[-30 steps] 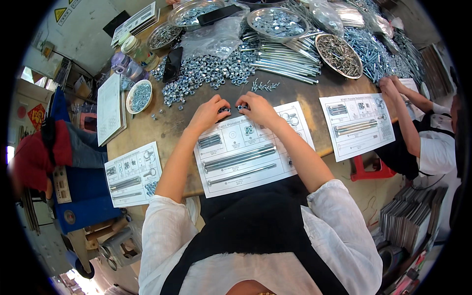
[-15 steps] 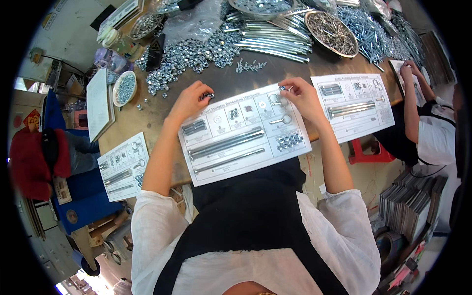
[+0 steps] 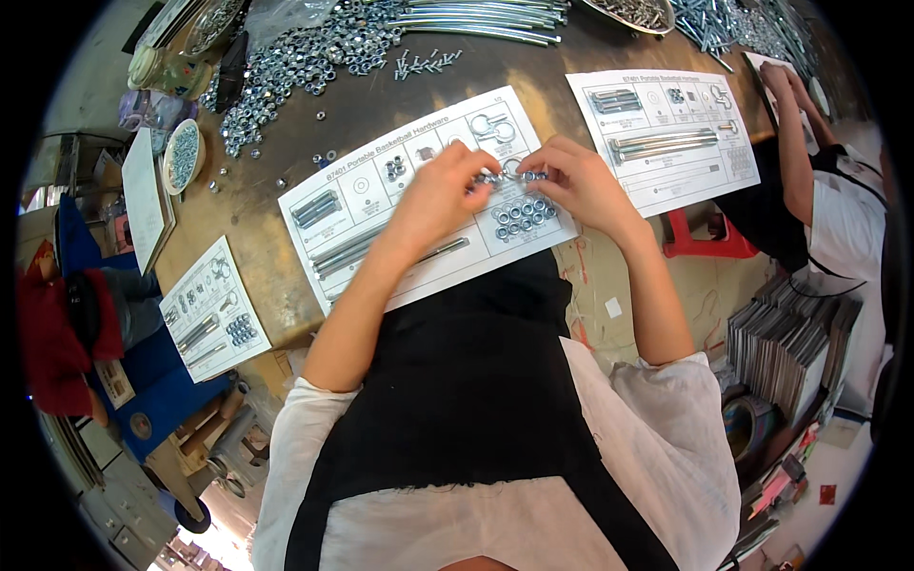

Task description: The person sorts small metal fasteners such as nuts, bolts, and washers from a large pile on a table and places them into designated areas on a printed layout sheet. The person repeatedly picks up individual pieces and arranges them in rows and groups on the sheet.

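Observation:
A white printed card point(image 3: 388, 124) lies on the table in front of me, carrying metal hardware. Over its right part my left hand point(image 3: 436, 198) is closed, small shiny nuts point(image 3: 487, 178) pinched at its fingertips. Facing it, my right hand point(image 3: 583, 188) has closed fingers on small nuts point(image 3: 535, 176) too. A ring pin point(image 3: 512, 167) lies between the two hands, and a second ring pin point(image 3: 494, 127) is above them. Just below my fingers sits a cluster of nuts point(image 3: 526, 218). Long bolts point(image 3: 347, 249) on the card are partly hidden by my left forearm.
Loose nuts point(image 3: 286, 81) are heaped at the far left, beside small screws point(image 3: 428, 65) and long rods point(image 3: 486, 17). Similar cards lie at the right point(image 3: 657, 186) and left point(image 3: 249, 343). A white bowl point(image 3: 197, 157) holds small parts. Another person's hands point(image 3: 788, 84) are far right.
My left hand has come from the card's upper left to its right part, carrying nuts. My right hand has moved lower beside it. The whole view has shifted.

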Motion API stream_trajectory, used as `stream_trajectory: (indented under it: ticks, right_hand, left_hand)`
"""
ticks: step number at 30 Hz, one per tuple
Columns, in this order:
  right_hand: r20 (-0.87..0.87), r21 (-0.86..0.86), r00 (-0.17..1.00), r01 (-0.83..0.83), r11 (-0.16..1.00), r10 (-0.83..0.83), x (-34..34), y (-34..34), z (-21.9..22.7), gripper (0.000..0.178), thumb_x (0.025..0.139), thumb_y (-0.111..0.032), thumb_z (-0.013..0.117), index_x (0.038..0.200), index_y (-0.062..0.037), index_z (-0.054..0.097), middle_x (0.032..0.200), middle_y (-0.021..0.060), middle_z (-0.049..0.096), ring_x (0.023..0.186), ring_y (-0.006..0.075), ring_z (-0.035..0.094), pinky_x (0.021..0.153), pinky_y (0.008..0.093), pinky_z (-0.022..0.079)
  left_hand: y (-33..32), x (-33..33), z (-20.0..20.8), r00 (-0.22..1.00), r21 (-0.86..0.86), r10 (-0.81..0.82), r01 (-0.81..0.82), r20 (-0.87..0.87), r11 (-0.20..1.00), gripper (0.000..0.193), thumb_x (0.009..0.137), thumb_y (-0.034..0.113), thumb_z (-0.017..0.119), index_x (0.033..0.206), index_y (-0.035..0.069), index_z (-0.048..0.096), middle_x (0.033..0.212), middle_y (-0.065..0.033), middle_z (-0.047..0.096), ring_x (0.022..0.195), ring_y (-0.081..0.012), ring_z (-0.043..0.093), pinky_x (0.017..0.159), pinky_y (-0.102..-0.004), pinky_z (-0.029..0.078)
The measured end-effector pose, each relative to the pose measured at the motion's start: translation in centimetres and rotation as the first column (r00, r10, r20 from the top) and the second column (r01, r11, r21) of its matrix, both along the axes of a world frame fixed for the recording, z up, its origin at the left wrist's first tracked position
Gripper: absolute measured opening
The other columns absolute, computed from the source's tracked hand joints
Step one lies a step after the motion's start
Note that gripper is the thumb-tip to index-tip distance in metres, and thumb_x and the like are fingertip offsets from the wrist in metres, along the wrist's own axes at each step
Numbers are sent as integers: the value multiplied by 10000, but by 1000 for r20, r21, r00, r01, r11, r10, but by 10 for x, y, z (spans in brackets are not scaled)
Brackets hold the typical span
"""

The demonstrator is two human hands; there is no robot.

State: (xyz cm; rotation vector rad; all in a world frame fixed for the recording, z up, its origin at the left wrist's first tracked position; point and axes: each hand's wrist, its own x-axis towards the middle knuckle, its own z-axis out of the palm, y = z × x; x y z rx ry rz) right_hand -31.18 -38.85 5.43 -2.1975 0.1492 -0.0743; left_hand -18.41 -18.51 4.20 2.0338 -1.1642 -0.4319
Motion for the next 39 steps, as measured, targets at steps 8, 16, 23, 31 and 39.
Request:
stream_trajectory:
  ticks: [8, 16, 23, 31, 39]
  right_hand:
    - [-11, -56, 999, -37, 998, 36, -6, -7, -14, 226, 825, -62, 758, 1048, -82, 724, 931, 59, 618, 794, 198, 621, 723, 328, 507]
    - [46, -56, 994, -96, 994, 98, -5, -8, -11, 150, 895, -79, 663, 1026, -50, 731, 983, 115, 675, 919, 308, 653, 808, 383, 520]
    - [35, 0, 998, -53, 999, 53, -16, -8, -15, 161, 892, -32, 655, 1028, -48, 739, 965, 105, 674, 908, 283, 652, 780, 371, 518]
    - [67, -21, 997, -31, 999, 33, -16, -5, -17, 162, 891, -18, 651, 1021, -49, 742, 954, 97, 672, 873, 269, 657, 767, 353, 521]
    - [60, -16, 994, 97, 995, -96, -2, -7, -8, 132, 928, -90, 645, 1000, -59, 751, 952, 118, 696, 876, 298, 680, 771, 360, 541]
  left_hand:
    - [-17, -42, -14, 981, 78, 25, -41, 191, 996, 201, 863, 80, 689, 1061, 102, 666, 960, -98, 589, 810, -315, 660, 700, -425, 546]
    - [-9, -45, -2, 992, 31, -4, 0, 129, 1000, 184, 915, 41, 628, 1091, 29, 680, 1034, -112, 630, 937, -329, 646, 809, -426, 529]
    - [-3, -53, 3, 997, 24, -17, 15, 70, 1000, 286, 927, 8, 576, 1210, -7, 619, 1084, -134, 635, 1031, -323, 616, 845, -418, 533]
    - [9, -57, -3, 992, -29, 22, -26, -120, 999, 384, 985, 22, 513, 1368, 22, 533, 1207, -141, 669, 1117, -336, 610, 953, -415, 490]
    - [14, -11, 5, 984, -97, 170, -175, -55, 980, 282, 977, 122, 574, 1247, 49, 616, 1121, -161, 632, 1055, -368, 619, 906, -427, 507]
